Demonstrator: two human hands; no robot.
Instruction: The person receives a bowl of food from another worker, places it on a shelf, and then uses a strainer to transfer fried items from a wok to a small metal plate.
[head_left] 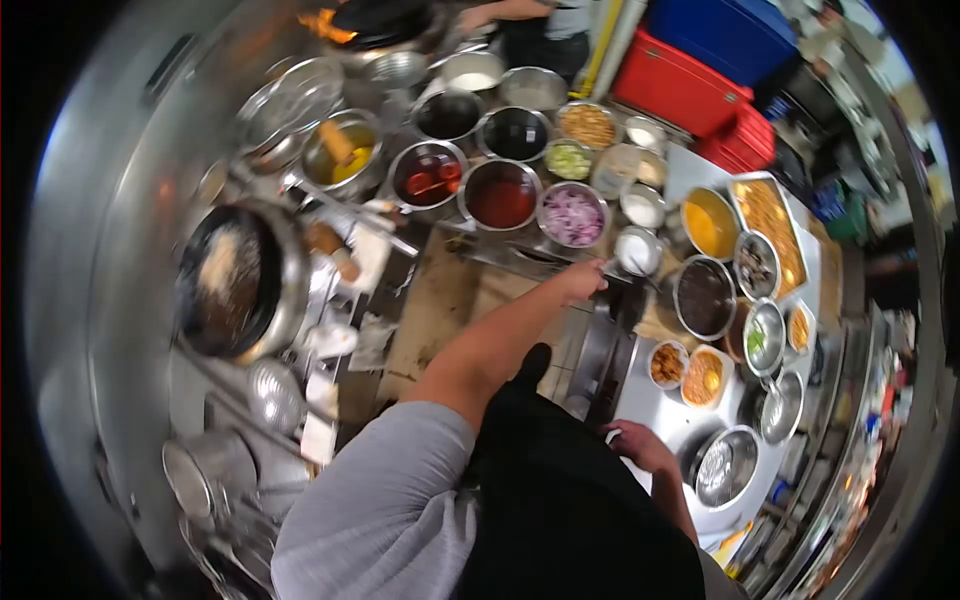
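"Purple chopped onion heaps up in the onion bowl (573, 215). Where's the left hand (580, 283) from there?"

"Just on the near side of it, arm stretched out. The fingers are bunched together with little gap, pointing to the right. Blur hides whether they pinch anything, so I can't tell."

"And what's it reaching at?"

"Nearest is the small bowl of white contents (637, 252), to the right of the onion bowl and a little nearer the body."

"What about the right hand (642, 446)?"

"Well to the near side and right of the onion bowl, by the white counter (655, 408). Its fingers curl loosely; I can't tell whether they have hold of something. A shiny metal bowl (727, 467) sits near it, farther right."

"Anything else around the onion bowl?"

"Red sauce in a metal pot (500, 195) just to its left, chopped greens in a small bowl (568, 160) behind it, and a dark-filled pot (704, 298) to its right, nearer the body."
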